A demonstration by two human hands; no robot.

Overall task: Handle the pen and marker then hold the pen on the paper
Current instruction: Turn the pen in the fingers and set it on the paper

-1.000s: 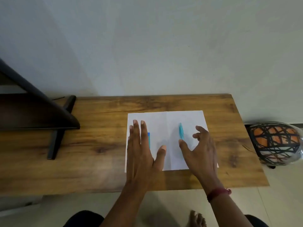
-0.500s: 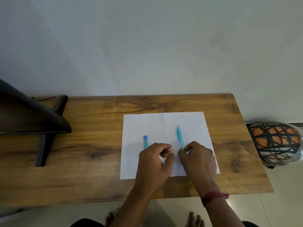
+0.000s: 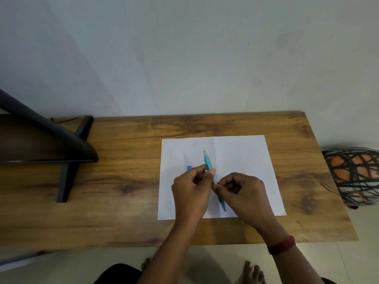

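A white sheet of paper lies on the wooden table. Above its middle I hold a teal pen with both hands, its tip pointing toward me. My left hand pinches the upper barrel between thumb and fingers. My right hand grips the lower part near the tip. A blue marker lies on the paper just left of my left hand; only its far end shows, the remainder hidden behind the hand.
A black stand with a crossed foot occupies the table's left side. A helmet with orange and black pattern sits off the right edge. My bare feet show below the front edge.
Both hands lifted the teal pen off the paper and brought it left toward the middle fold; the left hand now grips it too. The marker stayed put.
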